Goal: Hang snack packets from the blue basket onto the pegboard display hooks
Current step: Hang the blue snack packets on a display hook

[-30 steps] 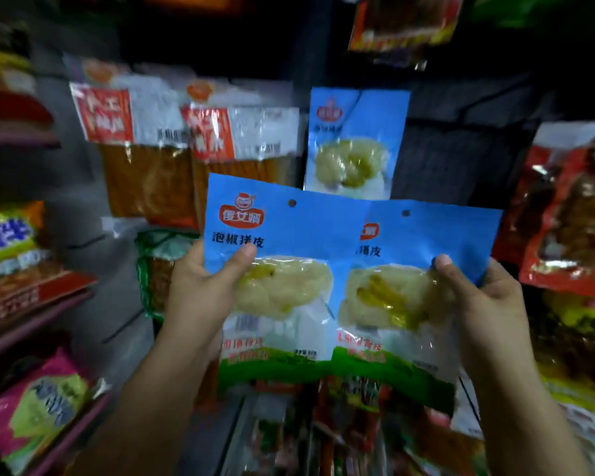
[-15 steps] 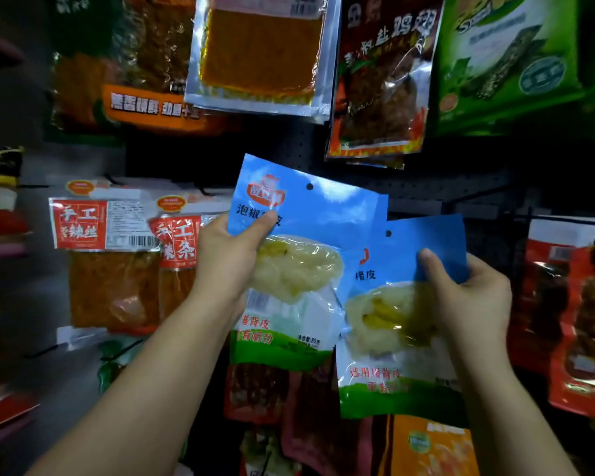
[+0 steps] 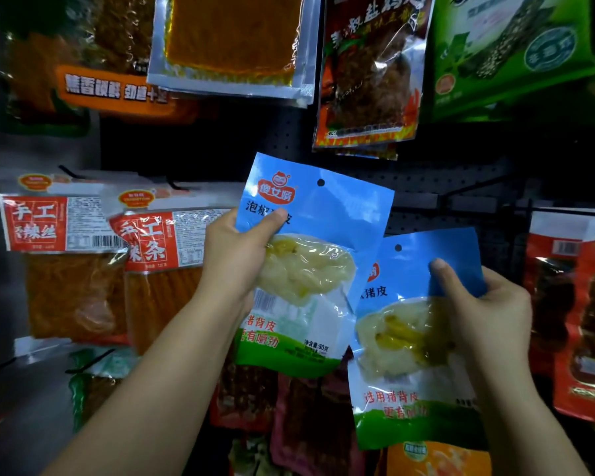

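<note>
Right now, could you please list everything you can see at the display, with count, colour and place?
blue packets: two, blue and green, one in each hand, overlapping at centre.
red-label packets: two, red-white tops, orange contents, hanging left.
silver-edged packet: one, orange contents, top centre.
dark red packet: one, top, right of centre.
green packet: one, top right.
red packets: at least two, right edge.
pegboard: one, dark, behind everything.
left hand: grips the upper blue packet.
right hand: grips the lower blue packet.
</note>
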